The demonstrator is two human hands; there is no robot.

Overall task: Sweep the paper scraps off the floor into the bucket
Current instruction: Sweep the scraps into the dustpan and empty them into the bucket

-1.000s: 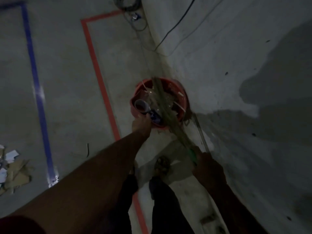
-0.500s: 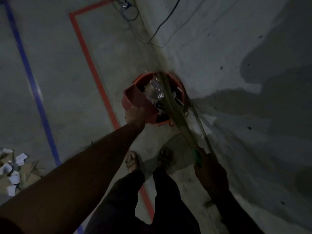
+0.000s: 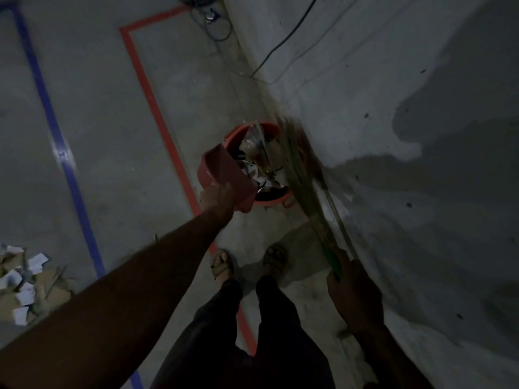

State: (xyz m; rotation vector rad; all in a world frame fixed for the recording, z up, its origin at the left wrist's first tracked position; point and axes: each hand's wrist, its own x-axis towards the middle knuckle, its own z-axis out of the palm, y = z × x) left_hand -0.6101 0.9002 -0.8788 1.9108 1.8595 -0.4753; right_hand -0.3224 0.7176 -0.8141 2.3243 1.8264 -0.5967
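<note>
Head view: unlabelled red dustpan [image 3: 224,175] over bucket [image 3: 273,202].

1 bucket [image 3: 271,202], 1 dustpan [image 3: 224,175], 1 broom [image 3: 297,169], 2 hands, 2 sandalled feet, 1 scrap pile [image 3: 25,284].

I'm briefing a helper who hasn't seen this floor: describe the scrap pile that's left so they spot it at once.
Start at the red bucket by the wall, then cross the red tape line and the blue tape line leftward. The paper scraps lie at the picture's left edge: white slips on brown cardboard, the only loose litter on the floor in view.
</note>
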